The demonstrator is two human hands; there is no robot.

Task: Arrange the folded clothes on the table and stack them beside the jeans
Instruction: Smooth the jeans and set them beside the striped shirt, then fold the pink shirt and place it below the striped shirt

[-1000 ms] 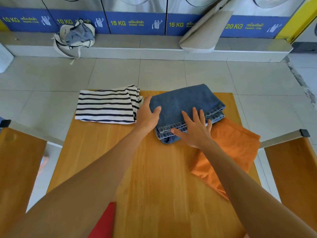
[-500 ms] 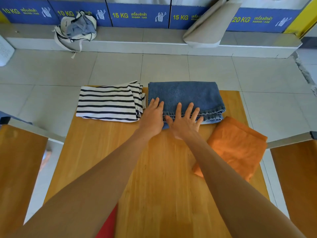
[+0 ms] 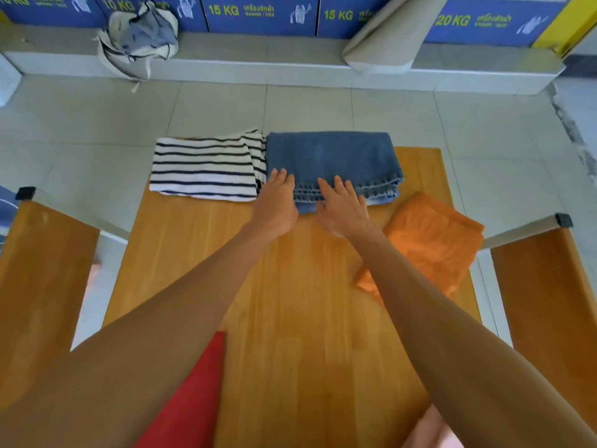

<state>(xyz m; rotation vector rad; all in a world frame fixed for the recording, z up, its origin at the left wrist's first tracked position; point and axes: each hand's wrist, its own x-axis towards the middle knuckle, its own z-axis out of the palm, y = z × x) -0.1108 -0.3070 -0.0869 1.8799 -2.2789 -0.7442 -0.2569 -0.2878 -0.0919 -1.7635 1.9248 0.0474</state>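
Folded blue jeans lie at the far edge of the wooden table, squared up against a folded black-and-white striped shirt on their left. My left hand rests flat at the jeans' near left corner. My right hand lies flat on the jeans' near hem, fingers spread. Neither hand grips anything. An orange folded garment lies askew at the right of the table, apart from the jeans. A red cloth shows at the near edge under my left forearm.
Wooden benches stand to the left and right of the table. Beyond the table is tiled floor, a raised ledge with a cloth bag, a leaning beige pad, and washing machines behind.
The jeans were turned and pushed away, from on top of the orange garment to the table's far edge beside the striped shirt. Both hands followed and now lie flat at the near hem.
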